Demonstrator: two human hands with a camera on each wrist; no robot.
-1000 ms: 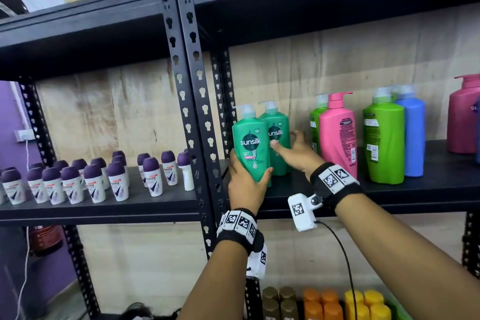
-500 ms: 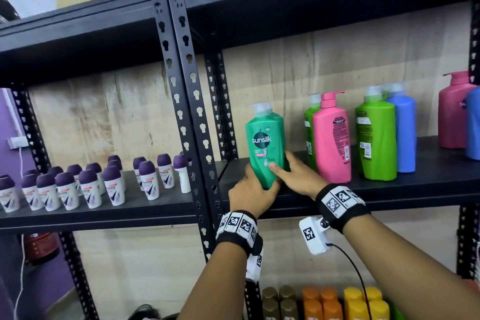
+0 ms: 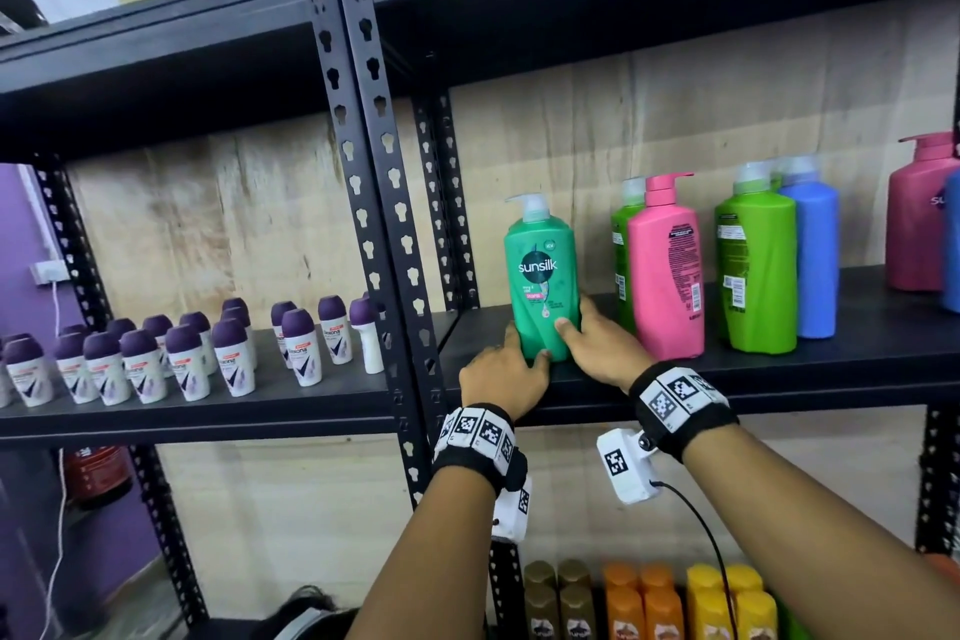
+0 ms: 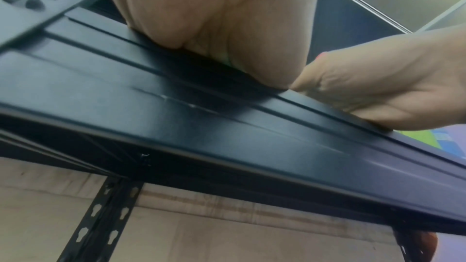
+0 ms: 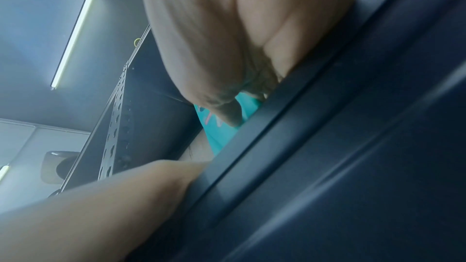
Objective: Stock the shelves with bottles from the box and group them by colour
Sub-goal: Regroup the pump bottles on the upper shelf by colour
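Note:
A teal-green Sunsilk pump bottle (image 3: 543, 286) stands upright on the black shelf (image 3: 779, 369), left of the other bottles. My left hand (image 3: 524, 346) holds its base from the left, thumb on the lower front. My right hand (image 3: 576, 322) grips the base from the right, thumb pressed on the front label. In the right wrist view the thumb (image 5: 227, 115) lies on the teal bottle (image 5: 221, 136) just above the shelf lip. The left wrist view shows only my left palm (image 4: 214, 17) against the shelf edge (image 4: 227, 127). No second teal bottle shows.
Right of the teal bottle stand lime-green (image 3: 756, 265), pink (image 3: 667, 276) and blue (image 3: 810, 255) pump bottles. A perforated black post (image 3: 374, 172) borders the bay on the left, with several purple-capped roll-ons (image 3: 187, 359) beyond it. Brown, orange and yellow bottles (image 3: 660, 603) fill the shelf below.
Both hands slid down from the bottle's middle to its base. The front teal bottle moved right, and the second teal bottle seen a second ago no longer shows.

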